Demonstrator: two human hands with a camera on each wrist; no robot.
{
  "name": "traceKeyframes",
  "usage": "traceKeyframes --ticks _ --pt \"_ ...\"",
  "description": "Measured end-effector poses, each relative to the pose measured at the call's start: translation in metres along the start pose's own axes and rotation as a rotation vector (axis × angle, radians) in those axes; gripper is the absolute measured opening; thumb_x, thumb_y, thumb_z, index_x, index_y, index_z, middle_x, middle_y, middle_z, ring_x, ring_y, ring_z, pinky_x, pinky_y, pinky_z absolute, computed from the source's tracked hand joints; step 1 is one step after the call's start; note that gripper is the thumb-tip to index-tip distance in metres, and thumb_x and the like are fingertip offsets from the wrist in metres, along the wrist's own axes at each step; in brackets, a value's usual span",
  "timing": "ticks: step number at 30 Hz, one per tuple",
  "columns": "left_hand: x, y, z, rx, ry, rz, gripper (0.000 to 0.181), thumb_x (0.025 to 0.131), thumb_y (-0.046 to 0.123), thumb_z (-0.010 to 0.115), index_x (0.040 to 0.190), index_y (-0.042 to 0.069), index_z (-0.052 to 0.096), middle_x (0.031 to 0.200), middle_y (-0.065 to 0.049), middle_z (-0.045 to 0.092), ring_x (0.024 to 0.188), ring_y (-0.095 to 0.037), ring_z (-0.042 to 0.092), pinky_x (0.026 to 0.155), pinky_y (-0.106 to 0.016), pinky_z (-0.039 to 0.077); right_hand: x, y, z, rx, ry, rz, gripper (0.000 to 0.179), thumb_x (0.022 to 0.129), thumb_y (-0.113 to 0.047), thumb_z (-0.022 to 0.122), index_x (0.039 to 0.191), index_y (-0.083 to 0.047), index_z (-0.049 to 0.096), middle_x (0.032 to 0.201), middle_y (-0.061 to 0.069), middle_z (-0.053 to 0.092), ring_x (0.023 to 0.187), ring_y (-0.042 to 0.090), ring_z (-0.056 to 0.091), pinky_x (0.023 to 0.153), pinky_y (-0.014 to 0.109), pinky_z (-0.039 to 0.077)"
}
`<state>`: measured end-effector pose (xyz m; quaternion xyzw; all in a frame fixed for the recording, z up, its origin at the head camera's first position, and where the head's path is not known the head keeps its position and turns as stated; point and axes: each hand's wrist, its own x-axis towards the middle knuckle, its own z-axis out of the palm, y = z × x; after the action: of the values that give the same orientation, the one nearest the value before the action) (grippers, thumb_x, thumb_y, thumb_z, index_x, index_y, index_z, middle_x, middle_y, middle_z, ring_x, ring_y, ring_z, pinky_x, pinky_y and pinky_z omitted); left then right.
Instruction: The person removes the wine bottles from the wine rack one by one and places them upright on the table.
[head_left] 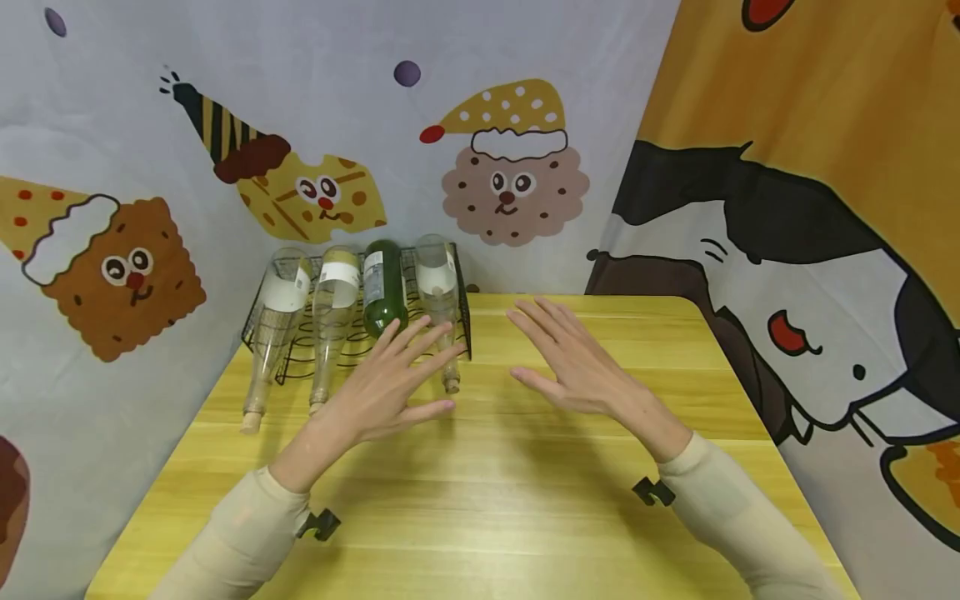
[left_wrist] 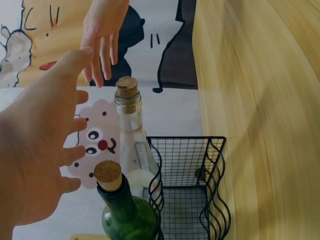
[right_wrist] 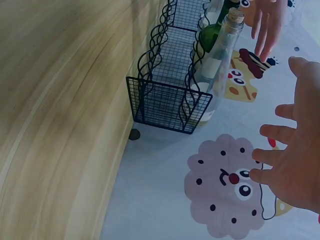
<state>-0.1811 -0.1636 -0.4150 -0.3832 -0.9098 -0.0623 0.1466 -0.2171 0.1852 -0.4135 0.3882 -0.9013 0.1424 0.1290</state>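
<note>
My left hand [head_left: 382, 383] hovers over the table with its fingers spread, holding nothing. In the head view it overlaps the neck of a green bottle [head_left: 384, 287]; that bottle's cork [left_wrist: 108, 175] shows in the left wrist view. My right hand [head_left: 573, 362] is also raised, fingers extended and nothing in it, to the right of the bottles. A black wire rack [head_left: 467, 321] holds the green bottle and clear corked bottles: one at the far left [head_left: 283, 296], another beside it [head_left: 335, 287], and a third at the right end [head_left: 437, 283]. Their necks point toward me.
The rack stands at the back left of the wooden table [head_left: 510, 517]. Behind the table hangs a printed cloth [head_left: 517, 196] with cartoon figures. A dark clip [head_left: 321, 525] sits at the left sleeve, and a similar clip [head_left: 654, 492] at the right one.
</note>
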Motion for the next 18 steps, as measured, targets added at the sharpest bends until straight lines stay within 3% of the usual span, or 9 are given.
traceKeyframes --ticks 4,18 --pt "-0.002 -0.002 0.000 -0.004 0.008 0.003 0.085 0.113 0.081 0.033 0.178 0.027 0.040 0.187 -0.009 0.033 0.173 -0.043 0.033 0.139 -0.077 0.029 0.009 0.002 0.005 0.052 0.008 0.018 0.080 0.115 -0.050 0.060 0.180 -0.015 0.030 0.188 0.013 0.031 0.175 0.044 0.025 0.144 0.070 0.024" --pt "-0.006 -0.004 0.004 -0.028 0.013 -0.005 0.080 0.113 0.070 0.052 0.179 0.027 0.038 0.187 -0.008 0.033 0.174 -0.041 0.031 0.140 -0.075 0.029 0.037 0.011 0.027 0.252 -0.003 0.132 0.074 0.119 -0.053 0.048 0.182 -0.019 0.026 0.188 0.014 0.028 0.174 0.043 0.029 0.144 0.068 0.024"
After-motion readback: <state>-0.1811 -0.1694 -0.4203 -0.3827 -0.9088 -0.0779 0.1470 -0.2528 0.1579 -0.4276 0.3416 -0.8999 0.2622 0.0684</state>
